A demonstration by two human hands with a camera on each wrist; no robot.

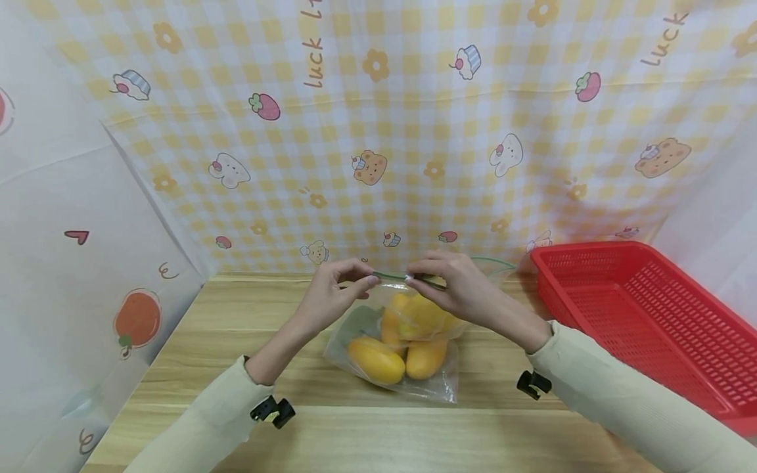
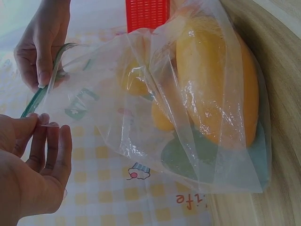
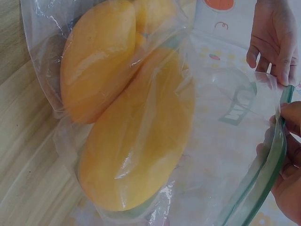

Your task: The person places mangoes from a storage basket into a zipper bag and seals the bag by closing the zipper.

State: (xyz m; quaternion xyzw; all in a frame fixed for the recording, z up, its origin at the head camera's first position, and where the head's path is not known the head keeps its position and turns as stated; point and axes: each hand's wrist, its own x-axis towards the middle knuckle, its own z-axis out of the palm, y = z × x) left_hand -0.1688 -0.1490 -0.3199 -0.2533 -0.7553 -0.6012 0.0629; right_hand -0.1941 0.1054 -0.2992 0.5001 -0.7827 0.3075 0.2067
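A clear zip bag (image 1: 446, 392) with a green zip strip (image 3: 270, 188) stands tilted on the wooden table. Several yellow mangoes (image 1: 376, 360) lie in its bottom, seen through the creased plastic. At the strip's left end, my left hand (image 1: 330, 290) pinches the bag's top edge between thumb and fingertips. Just right of it, my right hand (image 1: 455, 281) pinches the strip, with a small white slider (image 1: 408, 278) at its fingertips. The strip's right part curves away loosely past my right hand. In the left wrist view green print (image 2: 81, 103) shows on the bag.
A red plastic basket (image 1: 597, 248) with perforated walls stands on the right of the table (image 1: 248, 322). Behind the table hangs a yellow checked cloth (image 1: 331, 131). A white printed sheet (image 1: 71, 190) closes the left side.
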